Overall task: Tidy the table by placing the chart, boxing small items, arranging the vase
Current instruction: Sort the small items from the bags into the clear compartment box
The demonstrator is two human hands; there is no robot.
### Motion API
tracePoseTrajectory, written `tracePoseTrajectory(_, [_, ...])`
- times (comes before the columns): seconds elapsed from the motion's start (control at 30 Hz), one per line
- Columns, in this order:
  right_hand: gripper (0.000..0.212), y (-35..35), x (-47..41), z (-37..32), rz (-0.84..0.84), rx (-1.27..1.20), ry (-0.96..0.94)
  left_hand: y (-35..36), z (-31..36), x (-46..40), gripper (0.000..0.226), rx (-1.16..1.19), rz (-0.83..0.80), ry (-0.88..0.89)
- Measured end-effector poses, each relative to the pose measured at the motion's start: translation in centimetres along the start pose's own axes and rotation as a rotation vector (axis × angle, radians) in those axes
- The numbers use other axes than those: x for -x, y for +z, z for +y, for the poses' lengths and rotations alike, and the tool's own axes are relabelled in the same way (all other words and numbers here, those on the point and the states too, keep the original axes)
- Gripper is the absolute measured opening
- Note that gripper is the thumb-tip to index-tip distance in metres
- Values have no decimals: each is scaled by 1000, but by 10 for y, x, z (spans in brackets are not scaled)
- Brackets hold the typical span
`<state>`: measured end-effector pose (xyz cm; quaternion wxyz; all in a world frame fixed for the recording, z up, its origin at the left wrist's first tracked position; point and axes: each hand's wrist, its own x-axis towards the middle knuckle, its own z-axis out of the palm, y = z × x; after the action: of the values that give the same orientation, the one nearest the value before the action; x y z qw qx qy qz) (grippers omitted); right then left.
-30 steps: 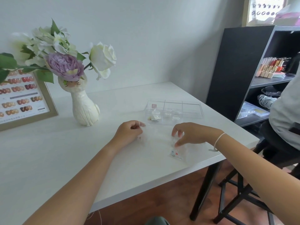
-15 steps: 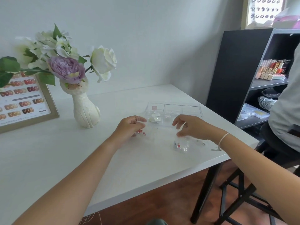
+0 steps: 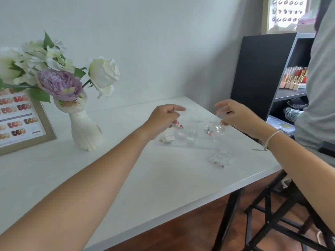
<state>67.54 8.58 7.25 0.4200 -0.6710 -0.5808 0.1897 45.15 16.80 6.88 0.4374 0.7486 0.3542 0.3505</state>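
Note:
A clear divided box lies on the white table, with small items in its left compartments. My left hand hovers over the box's left end, pinching a clear packet of red bits. Over the box's right end, my right hand pinches another clear packet with dark and red bits. A third clear packet lies on the table nearer the front edge. The white vase of white and purple flowers stands at left. The framed colour chart leans behind it at the far left.
A black shelf unit with small boxes stands right of the table. Another person in a grey top sits at the right on a black stool. The table's front edge runs diagonally above a wooden floor.
Both hands have lifted off the table and moved away from me over the box, each carrying a clear packet. One packet stayed on the table.

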Motion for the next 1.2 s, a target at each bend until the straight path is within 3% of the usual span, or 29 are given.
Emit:
tracePoseTrajectory(0.13, [38, -15, -9, 9, 160, -25, 62, 23, 14, -25, 40, -92, 17, 78])
tracePoseTrajectory(0.4, [20, -28, -21, 21, 363, -112, 30, 60, 12, -64, 27, -211, 0, 133])
tracePoseTrajectory(0.67, [17, -32, -22, 31, 508, -156, -35, 77, 7, -77, 26, -116, -69, 125])
tracePoseTrajectory(0.9, [16, -27, -23, 35, 514, -188, -32, 80, -4, -75, 33, -252, -162, 48])
tracePoseTrajectory(1.1, [17, -20, -24, 31, 492, -193, -72, 82, -14, -77, 26, -430, -47, 69])
tracePoseTrajectory(1.2, [17, -19, -24, 31, 480, -188, -75, 82, -17, -78, 22, -463, -66, 73])
